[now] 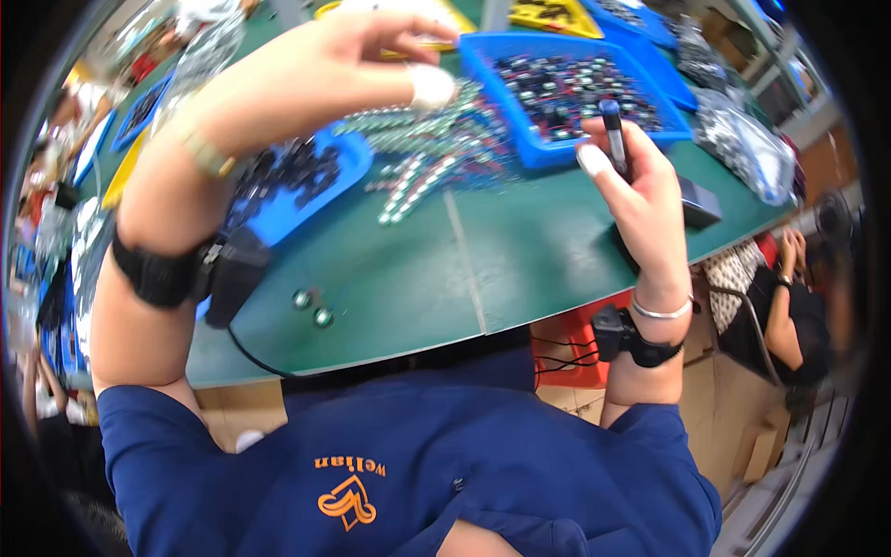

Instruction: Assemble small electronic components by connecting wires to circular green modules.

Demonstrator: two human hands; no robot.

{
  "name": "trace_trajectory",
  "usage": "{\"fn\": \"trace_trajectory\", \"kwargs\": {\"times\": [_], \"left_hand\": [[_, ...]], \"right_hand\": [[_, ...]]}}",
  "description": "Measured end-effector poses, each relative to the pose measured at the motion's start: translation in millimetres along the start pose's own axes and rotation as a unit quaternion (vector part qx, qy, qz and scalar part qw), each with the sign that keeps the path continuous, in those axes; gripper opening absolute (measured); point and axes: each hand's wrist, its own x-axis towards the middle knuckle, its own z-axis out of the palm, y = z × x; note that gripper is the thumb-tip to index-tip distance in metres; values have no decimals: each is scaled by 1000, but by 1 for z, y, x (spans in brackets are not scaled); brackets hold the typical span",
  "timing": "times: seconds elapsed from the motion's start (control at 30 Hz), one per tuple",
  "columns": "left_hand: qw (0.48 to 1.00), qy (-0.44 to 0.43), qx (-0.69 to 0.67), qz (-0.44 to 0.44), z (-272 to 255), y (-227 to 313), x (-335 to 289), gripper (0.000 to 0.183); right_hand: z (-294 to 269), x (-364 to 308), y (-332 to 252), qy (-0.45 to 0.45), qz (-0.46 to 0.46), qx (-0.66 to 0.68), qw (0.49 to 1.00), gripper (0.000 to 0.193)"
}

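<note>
My left hand reaches over the far middle of the table, somewhat blurred, fingers apart, with a white cover on its thumb. Nothing shows between its fingers. Beneath and beside it lies a pile of pale strips set with small round parts, tangled with thin wires. In my right hand a dark pen-shaped tool with a blue end stands upright, gripped by the fingers. That thumb wears a white cover too. Just beyond it is a blue tray holding many small dark parts with red wires.
On the left, a blue tray holds black pieces. Two small round parts lie near the front edge of the green table. A dark box and clear bags are at right. Other people sit on both sides.
</note>
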Motion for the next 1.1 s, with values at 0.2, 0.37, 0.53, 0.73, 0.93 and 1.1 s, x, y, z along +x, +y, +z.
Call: {"fn": "trace_trajectory", "kwargs": {"times": [0.2, 0.37, 0.53, 0.73, 0.93, 1.1], "left_hand": [[930, -44, 327, -161, 43, -10, -151, 66], [923, 47, 302, -235, 92, -24, -165, 68], [934, 65, 335, -110, 105, -50, -153, 26], [971, 92, 198, -93, 83, -60, -115, 4], [993, 39, -47, -101, 57, -24, 51, 27], [992, 71, -21, -103, 50, -13, 106, 90]], "right_hand": [[41, -42, -17, -186, -35, -39, 981, 23], [59, -60, -22, -241, 3, -42, 970, 23], [57, -74, -10, -212, 1, -24, 977, 22], [37, -77, 4, -124, -25, -133, 983, 20], [22, -52, 18, -55, -56, -208, 975, 27], [20, -28, 44, -14, -123, -324, 938, 35]]}}
